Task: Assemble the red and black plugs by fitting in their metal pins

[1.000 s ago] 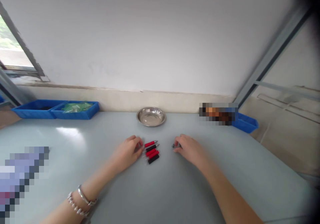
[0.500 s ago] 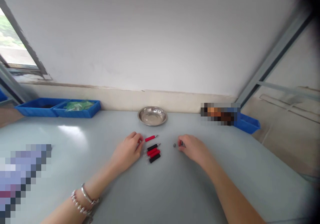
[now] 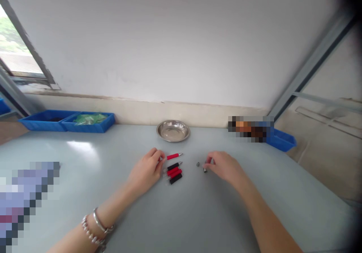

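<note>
My left hand point(image 3: 149, 167) pinches the rear end of a red pen point(image 3: 173, 156), whose silver tip points right. Below that pen lie a black pen point(image 3: 173, 166), red pen pieces point(image 3: 174, 172) and a black one point(image 3: 175, 179), side by side. Over on the right, my right hand point(image 3: 219, 164) has its fingers closed near a small dark metallic piece point(image 3: 205, 170) at its fingertips; whether it grips the piece is hard to tell. Another small grey piece point(image 3: 198, 164) rests on the table just left of those fingers.
A round steel dish point(image 3: 173, 131) stands near the wall. Blue trays point(image 3: 42, 124) sit at the back left, one point(image 3: 104, 124) with green plastic bags. Another blue tray point(image 3: 281, 140) is at the back right beside a pixelated patch. A blurred bluish item point(image 3: 22, 192) lies at left.
The red pen in my left hand has moved slightly right. A dark metallic piece now shows below my right fingertips, and that hand has shifted a little right.
</note>
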Tool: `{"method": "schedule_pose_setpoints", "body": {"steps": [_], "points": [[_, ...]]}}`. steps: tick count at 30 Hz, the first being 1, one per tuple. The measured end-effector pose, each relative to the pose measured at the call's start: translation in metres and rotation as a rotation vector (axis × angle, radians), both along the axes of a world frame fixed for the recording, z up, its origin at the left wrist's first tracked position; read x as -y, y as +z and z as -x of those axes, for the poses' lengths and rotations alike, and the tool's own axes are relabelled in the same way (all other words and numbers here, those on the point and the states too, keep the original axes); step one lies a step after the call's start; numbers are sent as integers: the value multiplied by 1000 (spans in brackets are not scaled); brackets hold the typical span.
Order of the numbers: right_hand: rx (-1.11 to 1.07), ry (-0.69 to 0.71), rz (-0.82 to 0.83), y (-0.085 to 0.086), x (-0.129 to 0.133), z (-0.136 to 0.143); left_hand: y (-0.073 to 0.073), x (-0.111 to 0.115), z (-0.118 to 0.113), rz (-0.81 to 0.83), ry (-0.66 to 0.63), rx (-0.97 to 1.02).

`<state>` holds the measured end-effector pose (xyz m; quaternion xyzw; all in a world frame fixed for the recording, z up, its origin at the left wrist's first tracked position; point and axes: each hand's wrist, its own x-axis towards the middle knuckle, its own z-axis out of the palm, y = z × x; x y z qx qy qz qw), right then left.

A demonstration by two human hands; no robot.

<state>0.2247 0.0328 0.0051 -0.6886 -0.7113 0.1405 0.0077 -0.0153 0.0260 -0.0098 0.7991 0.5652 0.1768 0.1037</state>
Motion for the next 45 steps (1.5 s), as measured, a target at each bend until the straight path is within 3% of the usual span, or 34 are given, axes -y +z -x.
{"method": "schedule_pose_setpoints", "body": {"steps": [12,21,32,36,45], "points": [[-32,-88,23,-7,-1,10,-3,1,0,-32,-5,13],[-38,-46,11,-20,-6,7,-5,1,0,-50,-16,12],[-89,-82,31,-11,0,11,-3,1,0,-84,-24,21],[-188,-127,-42,-9,-2,10,-3,1,0,-111,-32,45],[-207,-89,-27,-8,-3,12,-3,2,0,-146,-50,82]]}}
